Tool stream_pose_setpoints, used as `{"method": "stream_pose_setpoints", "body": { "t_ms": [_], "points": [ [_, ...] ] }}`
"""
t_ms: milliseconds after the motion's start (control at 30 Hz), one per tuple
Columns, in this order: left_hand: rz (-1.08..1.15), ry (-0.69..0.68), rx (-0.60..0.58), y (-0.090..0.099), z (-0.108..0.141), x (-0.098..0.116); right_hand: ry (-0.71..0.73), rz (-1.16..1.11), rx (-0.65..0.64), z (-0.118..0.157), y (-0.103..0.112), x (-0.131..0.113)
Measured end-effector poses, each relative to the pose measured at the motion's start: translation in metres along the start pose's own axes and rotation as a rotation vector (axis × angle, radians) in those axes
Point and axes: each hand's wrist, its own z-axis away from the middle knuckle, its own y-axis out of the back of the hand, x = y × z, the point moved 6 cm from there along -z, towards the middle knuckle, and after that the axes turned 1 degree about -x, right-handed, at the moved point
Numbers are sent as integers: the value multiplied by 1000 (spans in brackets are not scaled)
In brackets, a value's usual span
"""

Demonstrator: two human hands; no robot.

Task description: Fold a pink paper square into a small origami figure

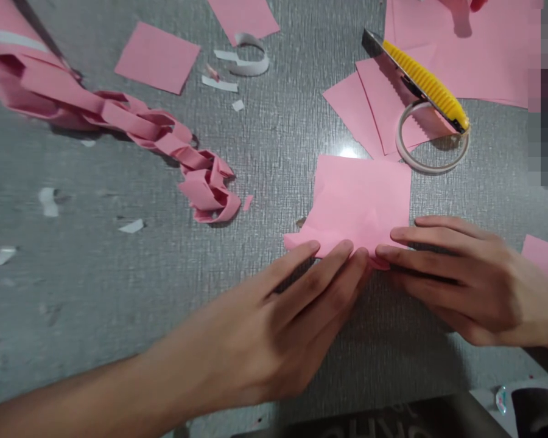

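Note:
A square of pink paper [363, 194] lies on the grey table, its near edge curled up in a narrow fold. My left hand [296, 304] is closed on that near edge, fingertips pressed along the fold and thumb hidden below. At the right end of the same fold, my right hand [466, 274] grips the paper between its fingertips and a thumb that I cannot see. Beyond the sheet, a roll of narrow white tape [400, 131] rests partly under a yellow-handled cutter [424, 82] with a dark blade end.
A pink paper chain [150, 128] stretches across the left. More pink squares [158, 58] and larger pink sheets [488, 67] lie toward the back. White strips [251, 67] and small scraps [49, 202] are scattered about. Part of a person's hand [477, 5] shows at the top right.

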Motion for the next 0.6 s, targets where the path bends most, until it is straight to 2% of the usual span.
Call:
{"method": "stream_pose_setpoints", "body": {
  "t_ms": [267, 600],
  "points": [
    [-14, -2, -72, 0, -3, -1, -10, 13, 34, -2, 2, -2],
    [18, 9, -6, -1, 2, 0, -58, 5, 30, -4, 3, -2]
  ]
}}
